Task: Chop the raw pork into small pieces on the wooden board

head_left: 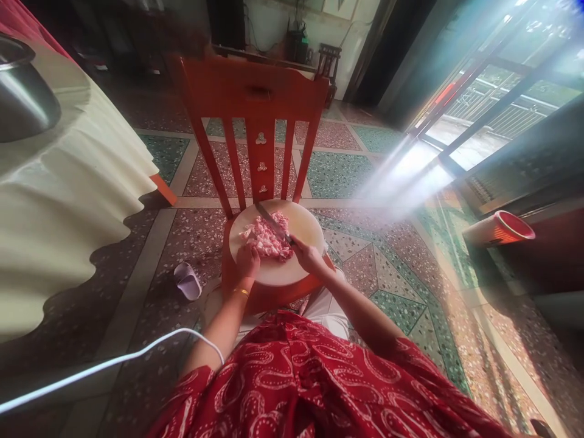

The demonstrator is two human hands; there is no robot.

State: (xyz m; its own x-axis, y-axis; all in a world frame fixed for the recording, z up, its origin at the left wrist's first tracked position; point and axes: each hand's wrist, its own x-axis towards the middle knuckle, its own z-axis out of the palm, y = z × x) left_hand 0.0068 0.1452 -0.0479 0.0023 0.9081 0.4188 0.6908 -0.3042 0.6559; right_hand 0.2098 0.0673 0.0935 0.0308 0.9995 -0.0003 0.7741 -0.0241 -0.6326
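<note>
A pile of chopped pink raw meat [265, 238] lies on a round pale cutting board [305, 220], which rests on the seat of a reddish wooden chair [260, 97]. My right hand [310, 257] is closed around the handle of a knife [270, 216]. Its blade points away and to the left, lying across the meat. At the pile's near left edge, my left hand [247, 261] presses against the meat with its fingers bent together. The left fingertips are partly hidden by the meat and the hand itself.
On the left stands a cloth-covered table [86, 201] with a metal pot [27, 91]. A purple slipper [187, 281] lies on the tiled floor. A white cable [114, 360] crosses my left arm. To the right are a red-and-white bin [499, 228] and a bright doorway.
</note>
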